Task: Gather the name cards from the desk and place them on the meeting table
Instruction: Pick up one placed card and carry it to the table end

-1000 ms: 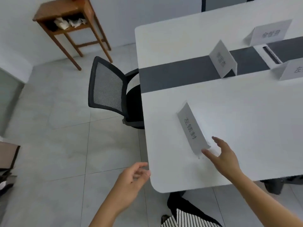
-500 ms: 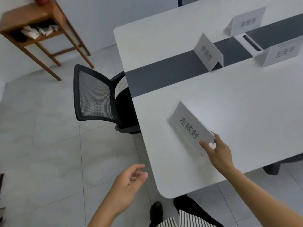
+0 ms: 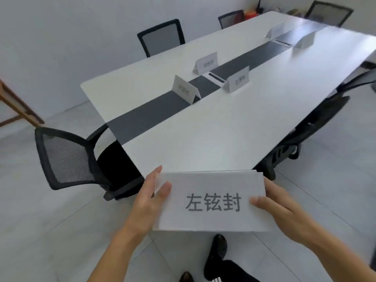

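A white name card (image 3: pixel 211 201) with dark printed characters is held in front of me, at the near end of the long white meeting table (image 3: pixel 203 143). My left hand (image 3: pixel 151 197) grips its left edge and my right hand (image 3: pixel 278 208) grips its right edge. Three other name cards stand along the table's dark centre strip: one name card (image 3: pixel 184 90) nearest, a second card (image 3: pixel 206 63) behind it, a third card (image 3: pixel 238 80) to the right. Two more cards (image 3: pixel 303 40) stand far down the table.
A black mesh chair (image 3: pixel 67 159) stands at the table's near left corner, another chair (image 3: pixel 309 129) at the right side. More chairs (image 3: pixel 161 36) line the far side. A wooden stand (image 3: pixel 14 106) is at the left edge. My shoes (image 3: pixel 217 249) show below.
The card stood on the table with only my right hand touching it. Now both hands hold it up facing me, and my view has swung to look along the table.
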Available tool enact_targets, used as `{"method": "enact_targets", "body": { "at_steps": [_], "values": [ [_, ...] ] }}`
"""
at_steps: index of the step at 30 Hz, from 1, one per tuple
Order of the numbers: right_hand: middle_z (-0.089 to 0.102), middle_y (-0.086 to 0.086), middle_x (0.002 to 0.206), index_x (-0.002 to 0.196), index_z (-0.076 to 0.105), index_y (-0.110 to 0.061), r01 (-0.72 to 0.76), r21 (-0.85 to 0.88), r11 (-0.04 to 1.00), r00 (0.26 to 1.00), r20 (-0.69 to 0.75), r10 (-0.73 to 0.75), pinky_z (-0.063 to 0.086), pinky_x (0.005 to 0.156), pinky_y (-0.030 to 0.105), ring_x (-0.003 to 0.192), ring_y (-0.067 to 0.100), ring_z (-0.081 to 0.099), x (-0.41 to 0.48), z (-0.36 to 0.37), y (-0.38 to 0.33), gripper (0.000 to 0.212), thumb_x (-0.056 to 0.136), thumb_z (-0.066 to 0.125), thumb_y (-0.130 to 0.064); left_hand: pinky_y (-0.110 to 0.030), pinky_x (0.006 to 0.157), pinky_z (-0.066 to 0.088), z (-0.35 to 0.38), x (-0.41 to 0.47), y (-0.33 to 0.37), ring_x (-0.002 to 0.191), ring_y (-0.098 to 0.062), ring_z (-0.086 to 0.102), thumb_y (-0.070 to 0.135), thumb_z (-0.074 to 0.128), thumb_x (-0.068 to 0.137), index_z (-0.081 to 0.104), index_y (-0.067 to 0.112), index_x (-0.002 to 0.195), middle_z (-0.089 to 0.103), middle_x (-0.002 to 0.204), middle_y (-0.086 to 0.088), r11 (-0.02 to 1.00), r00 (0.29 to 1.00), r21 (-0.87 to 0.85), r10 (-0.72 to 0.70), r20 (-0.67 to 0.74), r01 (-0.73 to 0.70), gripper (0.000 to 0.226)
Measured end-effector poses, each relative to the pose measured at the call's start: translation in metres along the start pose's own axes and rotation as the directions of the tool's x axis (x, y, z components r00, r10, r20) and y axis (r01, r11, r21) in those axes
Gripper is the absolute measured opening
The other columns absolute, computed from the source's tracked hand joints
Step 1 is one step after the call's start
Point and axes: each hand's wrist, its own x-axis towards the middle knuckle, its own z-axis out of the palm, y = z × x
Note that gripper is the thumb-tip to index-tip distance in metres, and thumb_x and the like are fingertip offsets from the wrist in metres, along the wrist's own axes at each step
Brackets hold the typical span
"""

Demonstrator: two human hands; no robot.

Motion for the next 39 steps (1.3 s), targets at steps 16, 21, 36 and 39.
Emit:
{"method": "enact_targets", "body": {
  "at_steps": [16,21,36,39],
  "values": [
    [0.06,-0.032,0.119,0.142,0.021,-0.049,-0.011,0.194,0.981,0.781,-0.611,0.129,0.044,0.077,0.0,0.106,-0.017,0.056,-0.206,-0.129,0.06,0.066,0.082,0.049,-0.053,-0.043,0.075,0.057,0.274,-0.05,0.026,0.084,-0.027,0.071,0.038,0.057,0.079,0.062,0.013,0.098,0.074,0.094,-0.012,0.999,0.927,-0.032,0.003,0.375,0.01,0.032],
    [0.059,-0.021,0.119,0.141,0.019,-0.046,-0.044,0.221,0.974,0.728,-0.661,0.183,0.049,0.073,0.006,0.097,-0.012,0.062,-0.248,-0.204,0.09,0.064,0.084,0.047,-0.045,-0.041,0.074,0.058,0.375,-0.053,0.024,0.085,-0.027,0.071,0.04,0.065,0.083,0.063,0.017,0.098,0.073,0.098,-0.013,1.0,0.881,0.016,-0.024,0.473,0.018,0.027],
    [0.078,0.005,0.098,0.111,0.063,-0.016,-0.09,0.517,0.851,0.596,-0.657,0.462,0.059,0.077,0.039,0.088,0.026,0.074,-0.197,-0.45,0.152,0.037,0.081,0.065,-0.037,-0.025,0.06,0.056,0.611,0.1,0.072,0.078,-0.018,0.072,0.03,0.05,0.095,0.062,0.015,0.104,0.075,0.093,-0.007,0.983,0.769,0.183,-0.115,0.628,-0.002,0.021],
    [0.078,0.003,0.092,0.106,0.065,-0.017,-0.052,0.504,0.862,0.517,-0.725,0.455,0.057,0.062,0.027,0.079,0.021,0.075,-0.185,-0.506,0.145,0.04,0.074,0.075,-0.038,-0.03,0.07,0.057,0.669,0.146,0.102,0.085,-0.017,0.072,0.03,0.052,0.095,0.061,0.013,0.106,0.075,0.098,-0.005,0.964,0.674,0.253,-0.131,0.727,-0.085,0.022]
  ]
}}
